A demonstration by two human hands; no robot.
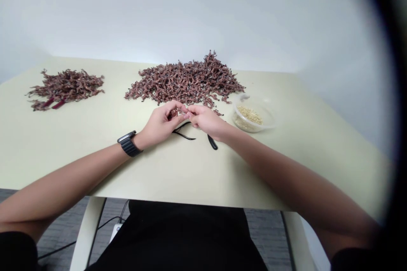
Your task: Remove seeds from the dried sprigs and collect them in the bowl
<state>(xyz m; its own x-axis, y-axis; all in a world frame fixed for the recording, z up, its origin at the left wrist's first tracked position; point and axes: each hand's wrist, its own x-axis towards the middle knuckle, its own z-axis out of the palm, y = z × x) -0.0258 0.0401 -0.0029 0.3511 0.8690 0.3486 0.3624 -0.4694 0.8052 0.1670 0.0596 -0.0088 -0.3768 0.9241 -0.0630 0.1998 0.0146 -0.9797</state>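
My left hand (162,123) and my right hand (206,120) meet at the fingertips above the pale table (95,169). The left fingers curl around a small dark reddish piece (173,114). A thin black cord (184,134) runs from under the right fingers down to the table, and its thicker end (212,142) lies below my right hand. A large heap of twisted reddish-brown strands (186,81) lies just beyond my fingertips. The exact grip is partly hidden by my fingers.
A smaller heap of the same strands (65,88) lies at the far left. A clear plastic bowl (251,114) holding pale grains stands to the right. A black watch (129,144) sits on my left wrist. The table's near edge runs before my body.
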